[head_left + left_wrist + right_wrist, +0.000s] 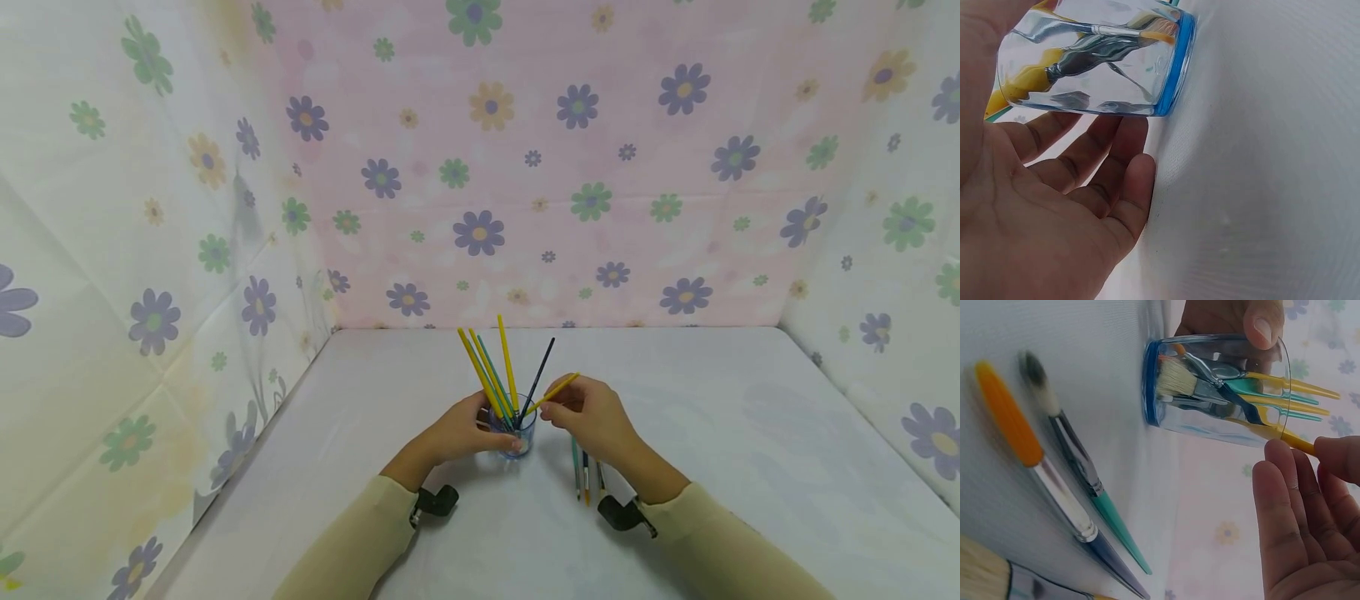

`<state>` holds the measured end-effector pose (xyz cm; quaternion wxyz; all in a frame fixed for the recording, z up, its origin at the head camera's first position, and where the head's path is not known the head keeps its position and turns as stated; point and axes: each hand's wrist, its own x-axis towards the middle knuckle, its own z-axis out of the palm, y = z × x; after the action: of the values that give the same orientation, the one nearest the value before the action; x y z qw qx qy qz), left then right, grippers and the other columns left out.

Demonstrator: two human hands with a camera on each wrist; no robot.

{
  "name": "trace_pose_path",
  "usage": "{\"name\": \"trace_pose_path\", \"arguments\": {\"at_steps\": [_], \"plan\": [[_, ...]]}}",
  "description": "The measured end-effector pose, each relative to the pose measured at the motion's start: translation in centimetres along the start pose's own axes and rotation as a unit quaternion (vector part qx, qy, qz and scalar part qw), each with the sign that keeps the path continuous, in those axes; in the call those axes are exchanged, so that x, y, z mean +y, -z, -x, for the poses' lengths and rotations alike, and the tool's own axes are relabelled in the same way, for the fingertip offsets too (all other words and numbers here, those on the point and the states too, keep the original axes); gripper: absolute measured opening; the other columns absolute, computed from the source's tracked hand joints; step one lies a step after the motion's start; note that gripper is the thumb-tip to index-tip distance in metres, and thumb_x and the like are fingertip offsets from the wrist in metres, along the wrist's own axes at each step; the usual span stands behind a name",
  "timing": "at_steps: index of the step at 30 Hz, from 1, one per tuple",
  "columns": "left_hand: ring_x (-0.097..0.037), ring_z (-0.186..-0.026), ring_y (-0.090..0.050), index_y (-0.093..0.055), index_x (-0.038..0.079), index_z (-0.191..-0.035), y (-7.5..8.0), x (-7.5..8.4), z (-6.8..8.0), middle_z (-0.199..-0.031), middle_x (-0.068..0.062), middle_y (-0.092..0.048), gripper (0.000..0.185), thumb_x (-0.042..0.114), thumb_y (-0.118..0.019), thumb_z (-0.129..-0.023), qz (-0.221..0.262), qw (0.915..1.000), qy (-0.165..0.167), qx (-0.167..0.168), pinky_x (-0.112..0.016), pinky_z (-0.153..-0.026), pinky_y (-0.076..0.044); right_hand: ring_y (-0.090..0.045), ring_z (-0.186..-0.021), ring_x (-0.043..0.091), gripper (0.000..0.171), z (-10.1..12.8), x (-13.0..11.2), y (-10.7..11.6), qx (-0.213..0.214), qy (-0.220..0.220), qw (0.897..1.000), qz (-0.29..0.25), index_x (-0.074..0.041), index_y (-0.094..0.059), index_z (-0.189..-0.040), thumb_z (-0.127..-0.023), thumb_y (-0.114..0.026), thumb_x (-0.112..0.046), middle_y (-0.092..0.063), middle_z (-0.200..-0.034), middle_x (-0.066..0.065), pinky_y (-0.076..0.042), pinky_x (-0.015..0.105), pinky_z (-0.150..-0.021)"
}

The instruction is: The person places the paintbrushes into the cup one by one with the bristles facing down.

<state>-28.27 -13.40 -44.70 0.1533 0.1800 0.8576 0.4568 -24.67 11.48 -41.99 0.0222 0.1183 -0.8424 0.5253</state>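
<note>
A clear glass (527, 442) with a blue base (1150, 384) stands upright on the table, several paintbrushes leaning in it, bristles down. My left hand (456, 433) holds the glass from the left, its thumb across the near side. In the left wrist view the fingers (1085, 159) curl beneath the glass's outline. At the right rim, my right hand (597, 423) pinches the handle of a yellow paintbrush (557, 392) between thumb and fingers. That brush slants into the glass, bristle end inside. Other handles there are yellow, green and one dark blue (542, 371).
Three paintbrushes lie on the white table (712, 417) below my right hand: a green-handled one (1075, 450), a dark-blue-handled one with orange bristles (1007, 412), and a wide pale-bristled one (982, 569). Flowered cloth (525, 167) walls the table at the back and sides.
</note>
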Motion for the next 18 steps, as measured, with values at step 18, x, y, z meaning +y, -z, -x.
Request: {"name": "trace_pose_path", "arguments": {"at_steps": [18], "plan": [[-0.016, -0.109, -0.064, -0.058, 0.026, -0.13, -0.1, -0.2, 0.0, -0.119, 0.006, -0.065, 0.071, 0.057, -0.089, -0.074, -0.01, 0.9999, 0.007, 0.006, -0.045, -0.099, -0.054, -0.075, -0.095, 0.03, 0.015, -0.9, 0.7, 2.3, 0.032, -0.009, 0.999, -0.004, -0.01, -0.068, -0.108, -0.098, -0.071, -0.02, -0.075, -0.106, 0.01, -0.064, 0.039, -0.078]]}}
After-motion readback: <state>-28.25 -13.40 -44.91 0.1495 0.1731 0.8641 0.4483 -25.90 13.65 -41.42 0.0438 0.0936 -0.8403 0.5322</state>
